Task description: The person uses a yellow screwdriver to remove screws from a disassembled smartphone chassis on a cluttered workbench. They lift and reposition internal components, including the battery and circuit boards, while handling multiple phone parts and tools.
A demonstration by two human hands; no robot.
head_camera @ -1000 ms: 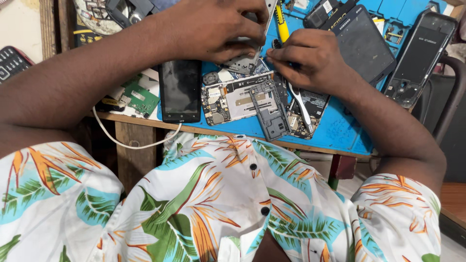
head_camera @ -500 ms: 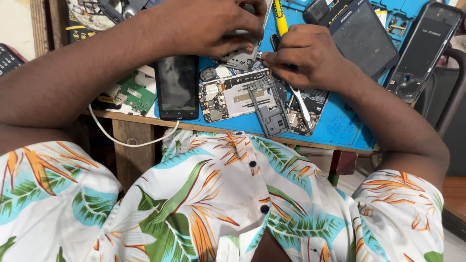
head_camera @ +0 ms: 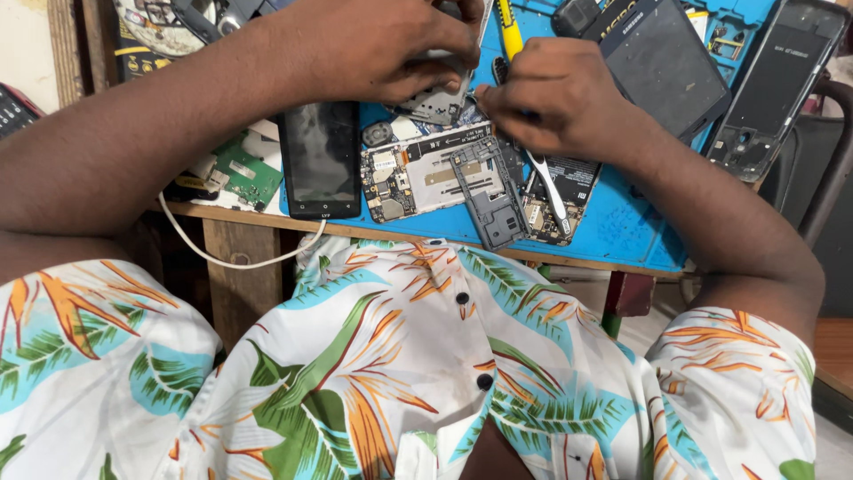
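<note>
The left hand (head_camera: 382, 49) is curled over a grey metal phone part (head_camera: 435, 102) and grips it from above, near the far edge of the desk (head_camera: 613, 231). The right hand (head_camera: 555, 98) is closed in a pinch, its fingertips (head_camera: 487, 93) touching the same part's right end. The part is mostly hidden under the hands; what shows of its long axis seems to run left to right along the desk, slightly tilted, though which end is which cannot be told.

A yellow-handled tool (head_camera: 508, 31) sticks up between the hands, pointing toward the far edge. Just nearer than the hands lie an opened phone body with bare circuit boards (head_camera: 418, 173), a dark plastic frame (head_camera: 487, 191) across it, and metal tweezers (head_camera: 549, 187). A black phone (head_camera: 320, 160) lies upright at the near edge, left of these. A white cable (head_camera: 231, 258) hangs off the near edge. Toward the far right corner rest a dark screen panel (head_camera: 666, 67) and a black phone frame (head_camera: 782, 80).
</note>
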